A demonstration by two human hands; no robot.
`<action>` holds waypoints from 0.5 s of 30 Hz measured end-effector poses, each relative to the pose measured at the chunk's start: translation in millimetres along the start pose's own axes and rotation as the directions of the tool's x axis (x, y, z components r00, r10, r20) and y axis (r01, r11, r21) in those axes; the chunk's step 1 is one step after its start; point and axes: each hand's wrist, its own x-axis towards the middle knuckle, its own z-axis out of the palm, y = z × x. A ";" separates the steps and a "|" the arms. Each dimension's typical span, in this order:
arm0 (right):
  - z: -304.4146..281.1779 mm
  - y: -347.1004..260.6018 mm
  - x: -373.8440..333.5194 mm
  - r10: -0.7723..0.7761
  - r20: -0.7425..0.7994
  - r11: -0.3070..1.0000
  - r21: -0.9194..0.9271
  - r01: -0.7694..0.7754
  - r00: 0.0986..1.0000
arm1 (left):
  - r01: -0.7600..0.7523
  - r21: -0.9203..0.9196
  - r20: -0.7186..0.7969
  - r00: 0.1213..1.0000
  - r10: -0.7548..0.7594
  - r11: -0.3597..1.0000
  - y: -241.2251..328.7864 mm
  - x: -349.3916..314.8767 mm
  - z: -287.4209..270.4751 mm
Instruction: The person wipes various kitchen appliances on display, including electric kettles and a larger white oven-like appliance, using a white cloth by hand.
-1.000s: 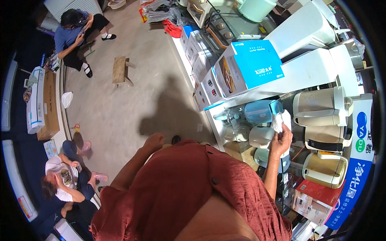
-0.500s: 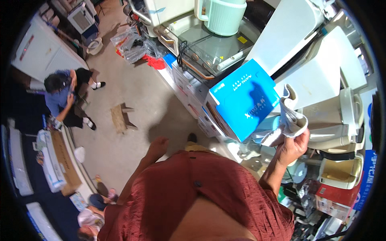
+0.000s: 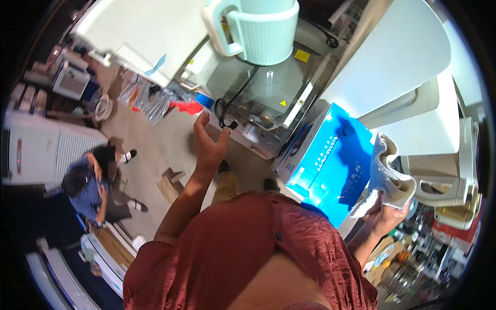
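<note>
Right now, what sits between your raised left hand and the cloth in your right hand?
In the head view, a blue cardboard box sits between the open left hand and the white cloth gripped by the right hand.

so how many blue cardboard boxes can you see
1: the blue cardboard box on the shelf edge, just left of the white cloth in the right hand. Others may be hidden among the clutter.
</note>
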 end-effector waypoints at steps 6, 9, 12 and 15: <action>43.7 -19.2 -55.5 -0.174 -0.127 0.894 -0.436 0.102 0.977 | 0.377 -0.359 0.541 0.830 -0.139 0.854 -46.1 46.6 11.5; 146.6 -40.1 -65.8 -0.149 -0.153 0.932 -0.351 0.088 0.977 | 0.411 -0.407 0.742 0.670 0.032 0.816 -41.0 65.6 2.1; 231.9 -35.3 -55.3 -0.093 -0.123 0.973 -0.220 0.064 0.988 | 0.535 -0.284 0.918 0.392 0.064 0.796 -42.3 99.4 -13.7; 276.3 -9.4 -35.8 -0.333 0.227 0.632 -0.667 0.395 0.915 | 0.456 -0.173 0.966 0.251 0.060 0.873 -16.5 133.6 -38.9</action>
